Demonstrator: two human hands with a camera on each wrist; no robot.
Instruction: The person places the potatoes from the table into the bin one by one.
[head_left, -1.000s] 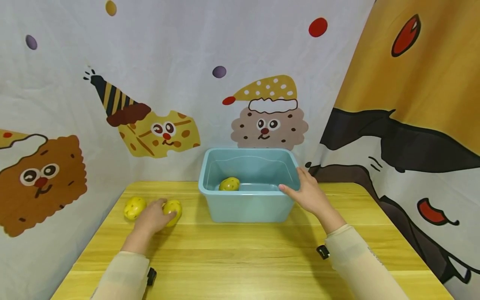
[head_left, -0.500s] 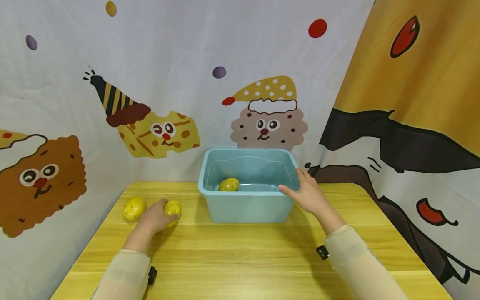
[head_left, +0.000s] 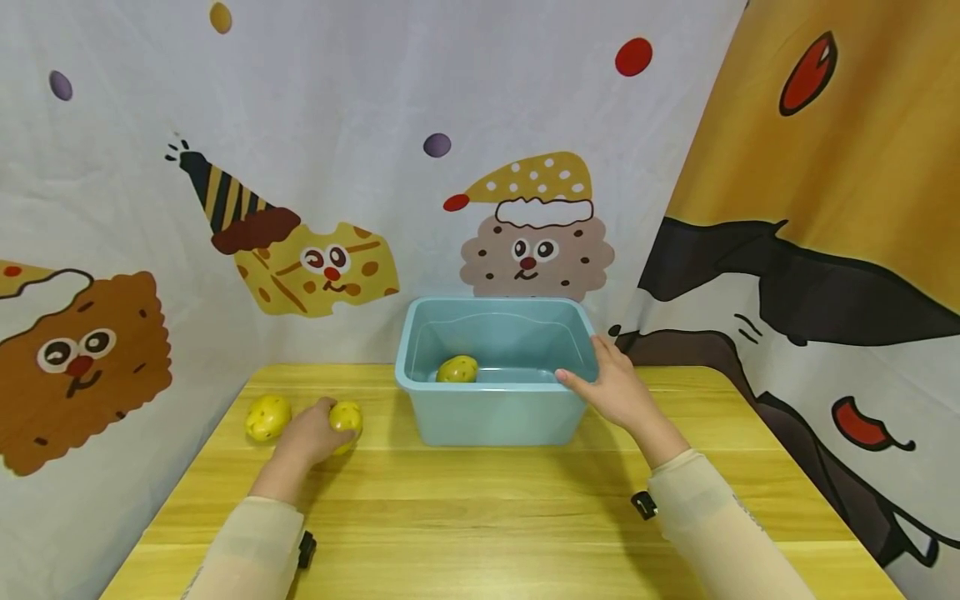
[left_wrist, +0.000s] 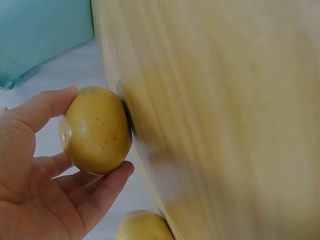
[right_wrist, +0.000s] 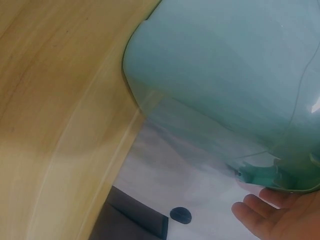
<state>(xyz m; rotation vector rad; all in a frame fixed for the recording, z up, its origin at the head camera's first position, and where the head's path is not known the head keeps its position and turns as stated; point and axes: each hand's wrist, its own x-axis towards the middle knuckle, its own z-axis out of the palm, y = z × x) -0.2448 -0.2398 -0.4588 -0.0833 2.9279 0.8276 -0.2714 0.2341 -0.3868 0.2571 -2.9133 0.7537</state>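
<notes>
My left hand (head_left: 309, 433) is low over the table's left side, with thumb and fingers curled round a yellow, speckled potato (head_left: 347, 423). In the left wrist view that potato (left_wrist: 97, 131) sits between the thumb and the fingertips, right at the tabletop. Just left of the hand lies a second potato (head_left: 267, 417). A third potato (head_left: 457, 369) is inside the light blue plastic bin (head_left: 495, 417), near its left end. My right hand (head_left: 618, 387) holds the bin's front right corner, thumb on the rim. In the right wrist view its fingers (right_wrist: 257, 209) show just under the bin's rim.
The wooden table (head_left: 465, 517) ends at a printed cloth backdrop (head_left: 337, 100) just behind the bin. A dark wrist device (head_left: 643, 504) sits at the right cuff, another wrist device (head_left: 307, 550) at the left.
</notes>
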